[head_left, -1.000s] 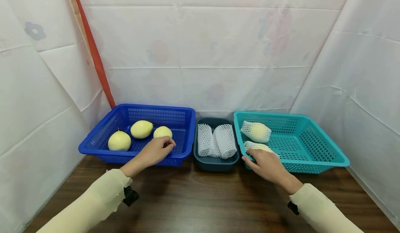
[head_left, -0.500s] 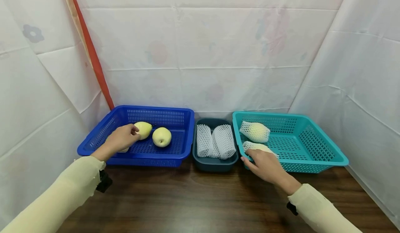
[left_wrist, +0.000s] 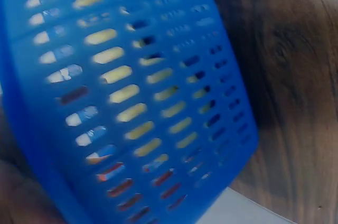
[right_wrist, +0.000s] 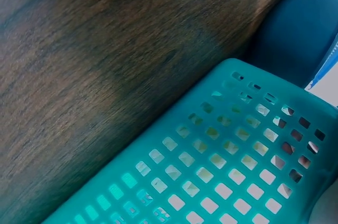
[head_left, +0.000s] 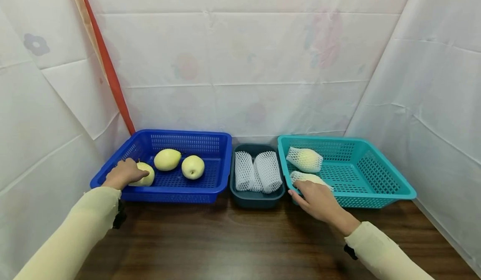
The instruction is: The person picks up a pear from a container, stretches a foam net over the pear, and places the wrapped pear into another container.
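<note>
In the head view, my left hand (head_left: 124, 173) reaches into the blue basket (head_left: 173, 197) and grips the leftmost pear (head_left: 147, 177), thumb across its top and the other fingers mostly hidden. Two bare pears sit beside it, a tilted pear (head_left: 167, 160) and a pear (head_left: 193, 167) with its bottom end facing me. My right hand (head_left: 319, 200) lies over the near left corner of the teal basket (head_left: 375, 201), its thumb by the rim. Its fingertips are hidden next to a net-wrapped pear (head_left: 311, 178). Another net-wrapped pear (head_left: 305, 160) lies behind.
Between the baskets stands a dark teal bin (head_left: 257, 201) holding white foam net sleeves (head_left: 268, 171). All stand on a brown wooden table (head_left: 225, 246). White patterned sheets (head_left: 240, 63) hang behind and at both sides, with a red strip (head_left: 109, 69) at the left.
My left hand has gone from the right-hand pear leftward across the blue basket to the leftmost pear. My right hand has stayed at the teal basket's corner.
</note>
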`<state>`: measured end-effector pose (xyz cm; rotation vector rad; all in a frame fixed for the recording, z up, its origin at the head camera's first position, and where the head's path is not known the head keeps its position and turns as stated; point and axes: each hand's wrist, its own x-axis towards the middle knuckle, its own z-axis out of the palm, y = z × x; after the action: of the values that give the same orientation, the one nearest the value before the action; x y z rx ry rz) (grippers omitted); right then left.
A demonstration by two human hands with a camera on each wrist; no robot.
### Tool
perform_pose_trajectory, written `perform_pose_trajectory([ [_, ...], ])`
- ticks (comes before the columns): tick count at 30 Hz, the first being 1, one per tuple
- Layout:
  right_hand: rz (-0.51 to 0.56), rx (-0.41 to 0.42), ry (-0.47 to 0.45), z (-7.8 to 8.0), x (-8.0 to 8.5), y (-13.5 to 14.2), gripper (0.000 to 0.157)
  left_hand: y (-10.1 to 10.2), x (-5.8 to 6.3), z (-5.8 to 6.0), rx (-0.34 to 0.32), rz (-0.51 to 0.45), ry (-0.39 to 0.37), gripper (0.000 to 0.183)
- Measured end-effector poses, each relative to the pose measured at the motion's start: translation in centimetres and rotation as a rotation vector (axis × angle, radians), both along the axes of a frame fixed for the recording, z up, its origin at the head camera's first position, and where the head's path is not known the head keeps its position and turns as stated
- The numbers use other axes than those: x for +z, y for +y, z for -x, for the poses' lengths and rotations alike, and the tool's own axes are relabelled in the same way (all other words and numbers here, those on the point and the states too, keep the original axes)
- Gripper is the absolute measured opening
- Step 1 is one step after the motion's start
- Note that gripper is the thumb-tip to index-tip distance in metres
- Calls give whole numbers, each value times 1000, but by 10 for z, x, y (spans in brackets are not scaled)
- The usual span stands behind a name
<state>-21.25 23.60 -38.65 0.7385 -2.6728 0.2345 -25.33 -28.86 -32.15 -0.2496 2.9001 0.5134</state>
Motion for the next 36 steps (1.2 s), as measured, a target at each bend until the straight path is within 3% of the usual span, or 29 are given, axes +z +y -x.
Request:
perform_pose_trajectory([
  [11,-5,1,14,0,0,0,26,-2,-10,14,8,40,-44,90],
  [16,-9,0,29,0,-1,0,26,-1,-14,19,30,80,-36,88],
  [21,-14,3,45,0,-2,0,25,1,-20,23,13,125,-17,81],
  [27,-17,8,48,0,-2,0,24,6,-22,24,7,69,51,78],
  [36,-17,-1,32,1,-2,-1,24,6,-27,27,22,12,94,85],
])
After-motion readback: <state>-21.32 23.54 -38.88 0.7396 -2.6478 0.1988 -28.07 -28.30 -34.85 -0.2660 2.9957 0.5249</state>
